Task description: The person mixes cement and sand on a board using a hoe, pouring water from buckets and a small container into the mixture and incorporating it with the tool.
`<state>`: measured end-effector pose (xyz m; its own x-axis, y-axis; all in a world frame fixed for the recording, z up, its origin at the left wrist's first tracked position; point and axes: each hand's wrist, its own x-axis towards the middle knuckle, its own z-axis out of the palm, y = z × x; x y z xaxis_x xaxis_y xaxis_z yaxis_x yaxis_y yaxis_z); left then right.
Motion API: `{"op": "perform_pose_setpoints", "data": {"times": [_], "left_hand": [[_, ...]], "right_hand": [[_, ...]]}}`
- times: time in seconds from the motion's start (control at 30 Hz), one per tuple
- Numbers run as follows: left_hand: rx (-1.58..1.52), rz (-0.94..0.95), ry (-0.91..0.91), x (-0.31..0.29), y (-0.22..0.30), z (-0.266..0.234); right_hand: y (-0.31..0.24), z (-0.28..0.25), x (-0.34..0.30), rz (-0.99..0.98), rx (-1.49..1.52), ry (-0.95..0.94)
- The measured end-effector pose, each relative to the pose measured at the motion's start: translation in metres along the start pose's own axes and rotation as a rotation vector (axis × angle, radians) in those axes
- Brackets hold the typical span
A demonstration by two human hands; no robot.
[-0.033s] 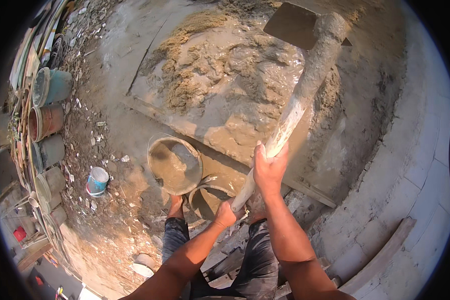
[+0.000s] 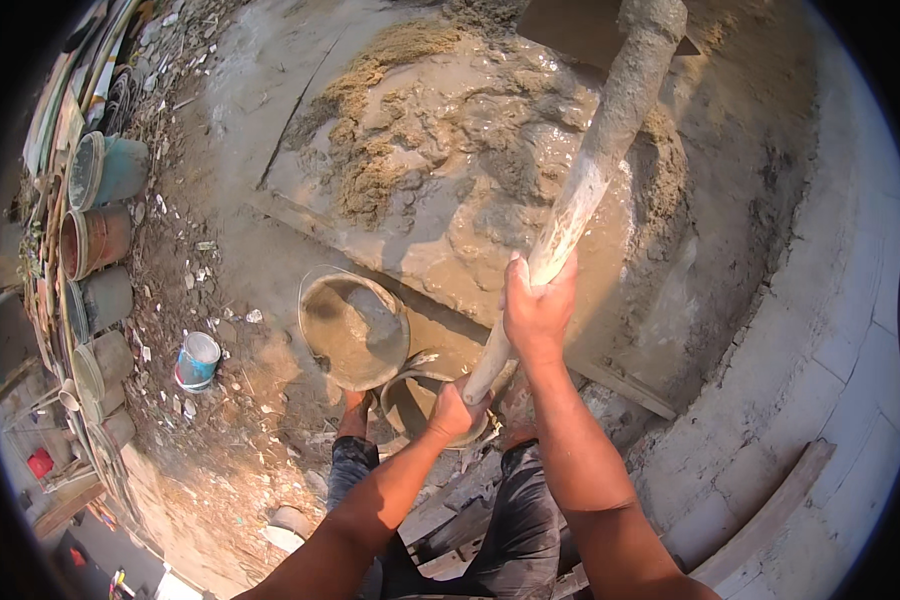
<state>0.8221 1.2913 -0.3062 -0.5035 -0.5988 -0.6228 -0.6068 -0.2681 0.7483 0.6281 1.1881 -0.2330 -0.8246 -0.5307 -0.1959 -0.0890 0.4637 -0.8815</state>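
Observation:
Both hands are closed round the mud-caked wooden handle of a hoe [image 2: 588, 180]. My left hand [image 2: 455, 410] grips the butt end, low and near my legs. Farther up the shaft, my right hand [image 2: 538, 310] wraps round its paler part. The broad metal hoe blade [image 2: 565, 32] is raised at the top edge, partly cut off, beyond a spread of wet mortar [image 2: 480, 150] with drier sand along its left side. Below my hands, near my feet, stand a wide bucket [image 2: 358, 385] with grey-brown mix inside and a second bucket [image 2: 402, 400], partly hidden by my left hand.
A wooden board [image 2: 625, 390] edges the mortar on the near side. Several old buckets [image 2: 122, 172] line the left, with a small blue paint pail [image 2: 197, 362] on littered ground. A pale block wall [image 2: 830, 330] curves along the right, a plank [image 2: 770, 515] beside it.
The hoe head has shifted slightly up and left, so more of the blade leaves the picture. My left hand has come slightly up and right; both hands keep their grip.

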Motion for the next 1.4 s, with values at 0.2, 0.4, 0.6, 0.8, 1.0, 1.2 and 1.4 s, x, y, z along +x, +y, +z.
{"op": "perform_pose_setpoints", "data": {"times": [0.2,0.4,0.6,0.8,1.0,1.2,1.4], "left_hand": [[-0.494,-0.512,0.044,0.080,0.060,0.050],[-0.471,-0.544,-0.014,0.012,0.070,0.084],[-0.112,-0.301,-0.064,-0.096,-0.017,0.093],[-0.125,-0.171,-0.072,-0.140,-0.034,0.050],[-0.205,-0.134,0.162,-0.054,-0.025,-0.007],[-1.046,-0.321,0.344,0.017,0.029,0.142],[-1.517,-0.395,0.211,0.031,0.116,0.216]], "right_hand": [[0.072,0.115,0.144,0.119,-0.389,-0.496],[0.133,0.065,0.091,0.301,-0.408,-0.619],[0.127,-0.015,-0.010,0.406,-0.041,-0.379],[0.096,-0.021,-0.092,0.113,-0.260,-0.192],[-0.001,0.057,-0.051,0.009,-0.035,-0.395],[0.056,0.145,0.030,0.014,-0.587,-0.953],[0.061,0.075,0.069,-0.019,-0.698,-1.113]]}}
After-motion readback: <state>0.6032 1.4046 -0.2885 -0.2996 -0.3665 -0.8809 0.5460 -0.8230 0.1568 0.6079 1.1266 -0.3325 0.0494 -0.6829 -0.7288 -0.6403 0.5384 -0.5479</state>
